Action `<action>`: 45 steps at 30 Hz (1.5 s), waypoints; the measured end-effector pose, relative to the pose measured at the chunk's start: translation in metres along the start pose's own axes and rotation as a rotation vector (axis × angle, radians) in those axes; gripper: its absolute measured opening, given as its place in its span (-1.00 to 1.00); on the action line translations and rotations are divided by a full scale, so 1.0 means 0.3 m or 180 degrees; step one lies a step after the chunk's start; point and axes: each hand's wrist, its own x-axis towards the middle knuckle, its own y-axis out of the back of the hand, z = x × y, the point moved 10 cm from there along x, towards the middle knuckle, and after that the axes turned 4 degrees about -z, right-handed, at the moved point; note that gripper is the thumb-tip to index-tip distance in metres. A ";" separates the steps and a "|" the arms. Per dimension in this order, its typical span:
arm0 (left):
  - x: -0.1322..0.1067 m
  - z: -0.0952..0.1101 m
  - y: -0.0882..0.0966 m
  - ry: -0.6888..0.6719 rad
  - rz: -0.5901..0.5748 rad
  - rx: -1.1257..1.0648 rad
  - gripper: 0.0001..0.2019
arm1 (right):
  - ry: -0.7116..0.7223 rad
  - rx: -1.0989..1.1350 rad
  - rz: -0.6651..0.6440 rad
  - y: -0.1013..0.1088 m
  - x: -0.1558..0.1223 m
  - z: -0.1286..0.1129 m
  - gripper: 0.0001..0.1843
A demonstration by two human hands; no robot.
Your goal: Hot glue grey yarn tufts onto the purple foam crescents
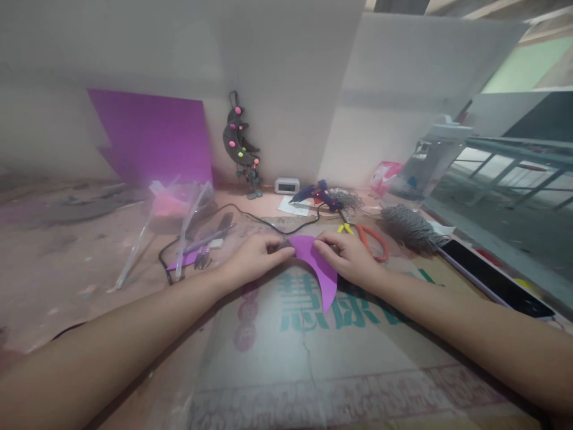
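In the head view, the purple crescent [320,272] lies flat on a cardboard sheet [286,358] on the worktop [80,269]. The left hand [250,260] and the right hand [353,257] hold its upper end with narrow fingers. It seems thin, light and easily bent, so its edges look best to grip.

Your left hand [253,258] and right hand [347,257] press a purple crescent cutout [316,266] flat on the cardboard sheet [313,352] covering the surface. Orange-handled scissors [371,239] lie just beside your right hand; a glue gun [316,194] sits further back, grey yarn [409,227] to its right.
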 end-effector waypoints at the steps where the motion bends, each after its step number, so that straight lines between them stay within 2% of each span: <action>1: 0.000 -0.004 0.000 0.0029 0.0000 -0.0015 -0.64 | -0.0070 0.0040 -0.0019 -0.002 0.002 0.010 -0.71; 8: -0.002 -0.008 0.008 0.0099 0.0021 -0.0358 -0.63 | -0.0476 0.0541 -0.0469 -0.055 0.011 0.078 -0.64; 13: -0.001 -0.020 0.016 0.0179 0.0108 -0.0409 -0.64 | -0.0700 0.0507 -0.0057 -0.018 0.008 0.102 -0.61; 16: 0.000 -0.033 0.016 0.0268 0.0158 -0.0456 -0.64 | -0.0623 0.0641 0.0090 -0.005 0.010 0.097 -0.61; 25: 0.002 -0.043 0.007 0.0243 0.0135 -0.0429 -0.64 | -0.0483 0.0766 0.0130 0.006 0.016 0.087 -0.69; 33: 0.004 -0.038 0.011 0.0254 0.0139 -0.0385 -0.67 | -0.0634 0.0754 -0.0304 -0.043 0.008 0.102 -0.63; 39: 0.006 -0.040 0.002 0.0216 0.0064 -0.0419 -0.67 | -0.0528 0.0577 -0.0275 -0.042 0.008 0.089 -0.65; 45: 0.003 -0.038 0.003 0.0211 0.0070 -0.0481 -0.71 | -0.0447 0.0476 -0.0528 -0.068 0.004 0.076 -0.67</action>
